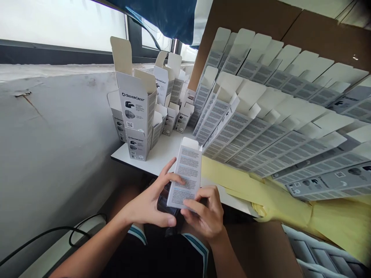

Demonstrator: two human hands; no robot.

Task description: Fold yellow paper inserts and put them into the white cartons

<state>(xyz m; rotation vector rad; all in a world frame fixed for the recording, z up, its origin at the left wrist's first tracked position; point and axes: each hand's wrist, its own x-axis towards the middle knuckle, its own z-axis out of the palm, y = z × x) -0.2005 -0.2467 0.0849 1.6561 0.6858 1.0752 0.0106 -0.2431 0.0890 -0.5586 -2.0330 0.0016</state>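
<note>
Carton slants between left hand and right hand; right fingers pinch its lower end, left fingers spread, one touching its printed face. Open-flapped boxes stand beyond, contents hidden.

Bare hands, two: left hand, right hand. Handled grey-and-white printed cardboard carton, one. Open wall-side cartons, at least six; row-packed cartons, over ten, overlap preventing exact count. White tabletop, one.
</note>
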